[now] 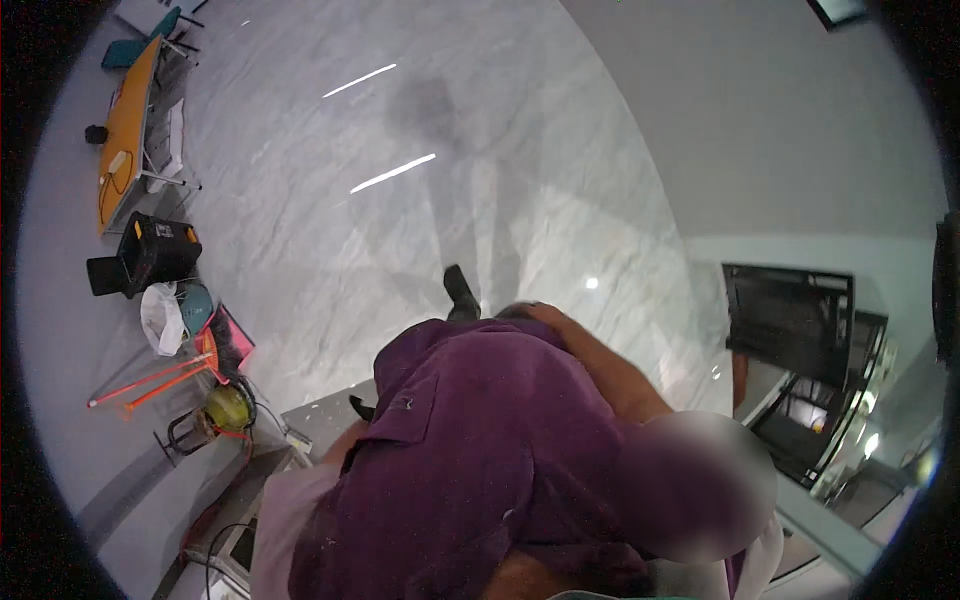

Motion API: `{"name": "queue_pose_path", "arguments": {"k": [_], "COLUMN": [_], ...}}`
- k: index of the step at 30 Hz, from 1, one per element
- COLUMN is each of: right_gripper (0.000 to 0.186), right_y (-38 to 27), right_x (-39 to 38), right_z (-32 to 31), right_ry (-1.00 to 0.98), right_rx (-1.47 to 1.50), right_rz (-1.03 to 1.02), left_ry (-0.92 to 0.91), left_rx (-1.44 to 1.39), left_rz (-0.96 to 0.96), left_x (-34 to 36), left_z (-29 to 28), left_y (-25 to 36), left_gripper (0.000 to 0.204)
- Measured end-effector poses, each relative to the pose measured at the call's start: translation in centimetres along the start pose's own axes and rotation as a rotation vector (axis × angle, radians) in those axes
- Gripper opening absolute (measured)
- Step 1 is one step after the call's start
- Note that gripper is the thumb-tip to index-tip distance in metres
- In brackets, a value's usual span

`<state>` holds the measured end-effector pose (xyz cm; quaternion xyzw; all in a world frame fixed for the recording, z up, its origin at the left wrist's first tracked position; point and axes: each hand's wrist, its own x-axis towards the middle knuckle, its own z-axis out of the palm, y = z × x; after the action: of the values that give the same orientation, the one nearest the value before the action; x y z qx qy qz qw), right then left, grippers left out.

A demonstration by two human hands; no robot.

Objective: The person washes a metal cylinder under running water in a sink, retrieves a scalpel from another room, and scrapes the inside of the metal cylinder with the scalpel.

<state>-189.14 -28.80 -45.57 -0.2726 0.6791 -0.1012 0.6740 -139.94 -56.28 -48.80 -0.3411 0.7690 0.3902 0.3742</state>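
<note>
A purple apron [490, 390] with a chest pocket fills the lower middle, over my white sleeves [285, 520]. My right forearm [625, 375] runs up along the apron's right side. At its end my right hand [538, 312] lies against the apron beside a dark grey patch; its fingers are hidden. On the left, only a strip of my left forearm [345, 442] shows, and the apron's edge hides the hand. A small black curved thing [361, 407], too little of it visible to name, is close to that arm. Beyond the apron a black shoe [459, 288] touches the floor.
Pale marbled floor [300, 250] stretches ahead. Along the left wall stand an orange-topped table [130, 130], a black bin [160, 250], a white bag [161, 318], a teal bucket [196, 306] and a pink dustpan [232, 335]. Dark-framed panels [790, 315] stand at right.
</note>
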Motion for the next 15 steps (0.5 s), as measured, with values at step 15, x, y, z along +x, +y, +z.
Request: {"name": "queue_pose_path", "arguments": {"k": [15], "right_gripper": [0.064], "right_y": [-40.3], "right_x": [2.5], "right_z": [-52.2], "right_ry": [-0.158], "right_rx": [-0.196], "right_rz": [-0.175], "left_ry": [0.762], "left_rx": [-0.133], "left_rz": [0.371], "left_x": [34.8], "left_z": [-44.4], "left_y": [20.1], "left_gripper": [0.035]}}
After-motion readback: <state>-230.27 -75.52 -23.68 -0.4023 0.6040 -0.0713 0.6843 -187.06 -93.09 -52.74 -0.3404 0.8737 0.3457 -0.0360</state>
